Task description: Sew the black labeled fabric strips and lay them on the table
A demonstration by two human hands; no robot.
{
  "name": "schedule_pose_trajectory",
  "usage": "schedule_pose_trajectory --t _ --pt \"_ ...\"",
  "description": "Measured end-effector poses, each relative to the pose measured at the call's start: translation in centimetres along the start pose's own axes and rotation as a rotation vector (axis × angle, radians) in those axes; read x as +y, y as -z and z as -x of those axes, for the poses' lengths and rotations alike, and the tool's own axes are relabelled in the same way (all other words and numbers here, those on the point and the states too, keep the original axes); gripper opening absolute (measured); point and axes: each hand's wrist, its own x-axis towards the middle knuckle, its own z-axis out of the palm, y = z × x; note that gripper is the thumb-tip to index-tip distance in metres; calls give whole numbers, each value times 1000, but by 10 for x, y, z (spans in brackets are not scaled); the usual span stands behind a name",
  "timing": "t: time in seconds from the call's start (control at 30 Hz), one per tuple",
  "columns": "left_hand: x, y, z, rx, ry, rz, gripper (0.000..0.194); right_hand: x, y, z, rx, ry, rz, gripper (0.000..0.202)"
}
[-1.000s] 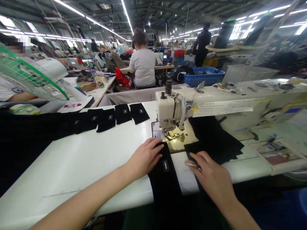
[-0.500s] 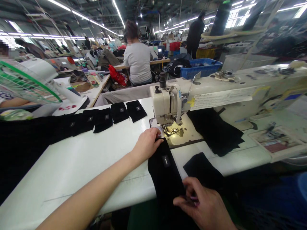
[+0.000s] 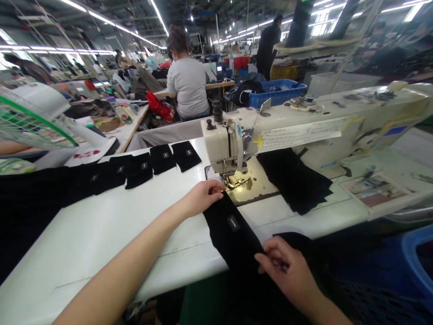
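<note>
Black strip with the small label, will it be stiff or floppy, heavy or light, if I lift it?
Likely floppy: the black strip appears to droop over the front edge of the white table. Probably light: it looks like thin cloth, pinched at its edge by the right hand.

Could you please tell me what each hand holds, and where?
Left hand: black fabric strip, at its far end. Right hand: the strip's right edge, plus something small, unclear.

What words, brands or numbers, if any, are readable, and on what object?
No text reads with certainty.
Label on the black fabric strip: pale letters, too small.
Paper sheet on the sewing machine: lines of writing, too blurred.
Tiny labels on the black fabric pieces: too small.
</note>
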Motion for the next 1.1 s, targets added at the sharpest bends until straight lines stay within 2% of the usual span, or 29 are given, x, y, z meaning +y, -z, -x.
schedule_pose_trajectory --t 0.1,0.2,0.27,0.4,0.53,0.6,0.7,0.77,0.83,0.93,1.0,1.1 --pt "2 5 2 -7 29 40 12 -10 2 -2 100 -110 -245 43" --pt "0 7 3 18 36 93 11 -23 2 -8 209 -228 -397 75" --pt "-2 6 3 15 40 130 14 -30 2 -14 254 -313 -463 85" --pt "-3 4 3 -1 34 183 20 -33 5 -25 214 -399 -490 70" --pt "-5 1 4 16 26 182 17 -30 10 -25 115 -421 -384 52" --pt "-7 -1 4 37 9 153 15 -34 14 -20 128 -349 -280 50" --pt "-11 -3 3 73 -21 115 13 -55 28 -20 231 -50 -26 48" --pt "-14 -5 1 94 -27 110 12 -75 43 -36 251 155 139 47" --pt "-14 -6 0 106 -18 114 10 -92 57 -66 171 275 267 45" --pt "-13 -5 -1 93 -7 111 8 -103 69 -118 -93 300 417 39" --pt "-12 -5 -1 88 -21 97 12 -98 67 -138 -115 293 426 22" --pt "-13 -2 0 76 -43 89 11 -83 52 -128 -81 259 386 32"
